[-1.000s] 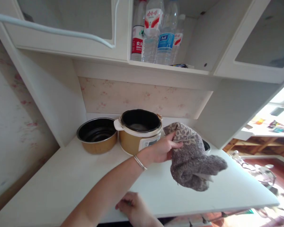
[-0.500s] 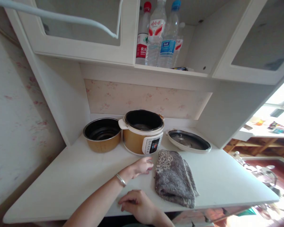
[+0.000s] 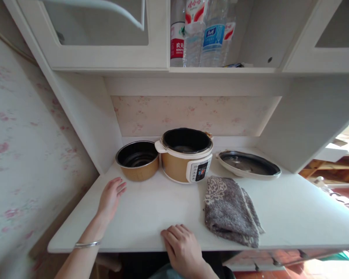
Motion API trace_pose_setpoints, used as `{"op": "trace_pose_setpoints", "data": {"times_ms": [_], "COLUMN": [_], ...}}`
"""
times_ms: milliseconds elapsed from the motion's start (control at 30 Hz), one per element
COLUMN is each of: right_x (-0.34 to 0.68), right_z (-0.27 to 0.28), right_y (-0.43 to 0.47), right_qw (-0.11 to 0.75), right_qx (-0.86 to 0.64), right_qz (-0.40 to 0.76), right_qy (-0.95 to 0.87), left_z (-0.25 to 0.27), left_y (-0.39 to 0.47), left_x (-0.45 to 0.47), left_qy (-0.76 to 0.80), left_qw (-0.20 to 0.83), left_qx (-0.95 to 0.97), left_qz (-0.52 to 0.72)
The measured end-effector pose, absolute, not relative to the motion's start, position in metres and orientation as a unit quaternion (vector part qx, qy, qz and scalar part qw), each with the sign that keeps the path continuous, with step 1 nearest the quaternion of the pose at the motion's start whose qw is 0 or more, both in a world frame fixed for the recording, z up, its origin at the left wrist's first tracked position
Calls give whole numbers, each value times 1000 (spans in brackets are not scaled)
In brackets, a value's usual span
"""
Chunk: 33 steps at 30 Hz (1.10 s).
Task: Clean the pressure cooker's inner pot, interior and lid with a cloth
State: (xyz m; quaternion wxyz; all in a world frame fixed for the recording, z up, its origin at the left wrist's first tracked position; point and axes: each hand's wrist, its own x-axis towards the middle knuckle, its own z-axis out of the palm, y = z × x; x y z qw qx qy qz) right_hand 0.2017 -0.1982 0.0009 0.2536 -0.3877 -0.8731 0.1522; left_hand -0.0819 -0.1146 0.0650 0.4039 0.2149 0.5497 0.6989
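My left hand [image 3: 111, 197], with a silver bangle at the wrist, is over the left part of the counter, fingers apart and holding nothing. It is just in front of the inner pot [image 3: 139, 170], gold outside and black inside; whether they touch I cannot tell. My right hand [image 3: 184, 245] rests at the counter's front edge, fingers extended and holding nothing. Behind both hands stands a gold and white electric pressure cooker [image 3: 174, 166], lidless, its control panel facing front right. A folded grey-brown towel [image 3: 231, 213] lies to the right of my right hand.
The cooker's lid [image 3: 247, 164] lies underside up at the back right of the white counter [image 3: 151, 213]. Above hangs a white cabinet [image 3: 110, 58] with several plastic bottles [image 3: 194, 42] on its open shelf. A flowered wall [image 3: 26, 155] bounds the left side.
My left hand has moved from beside the towel leftward to the inner pot. My right hand has flattened out at the edge. The head view has shifted, lower and to the left.
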Motion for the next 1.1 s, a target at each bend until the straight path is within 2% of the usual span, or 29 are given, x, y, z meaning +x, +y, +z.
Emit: {"op": "trace_pose_setpoints", "data": {"times_ms": [100, 200, 267, 400, 467, 567, 800, 1100], "right_x": [202, 204, 205, 211, 216, 219, 206, 172], "right_z": [0, 5, 9, 16, 20, 28, 38, 49], "right_y": [-204, -204, -197, -161, -135, -99, -58, -23], "right_qw": [249, 259, 275, 305, 338, 386, 407, 411], "right_qx": [-386, -394, -402, -425, -433, -447, -479, -450], "right_qz": [129, 173, 257, 540, 606, 588, 575, 629], "right_qy": [-879, -865, -834, -659, -576, -553, -524, -483], "left_z": [71, 80, 87, 99, 100, 100, 102, 99], "left_y": [-98, -74, -58, -32, -24, -19, -33, -77], "left_x": [-99, -108, -112, -118, -122, -127, -130, -126], "left_qy": [594, 628, 632, 646, 662, 669, 642, 661], "left_qw": [366, 348, 354, 372, 368, 380, 423, 412], "left_qx": [226, 239, 244, 246, 242, 250, 296, 338], "left_qz": [681, 654, 644, 620, 606, 588, 566, 528]}}
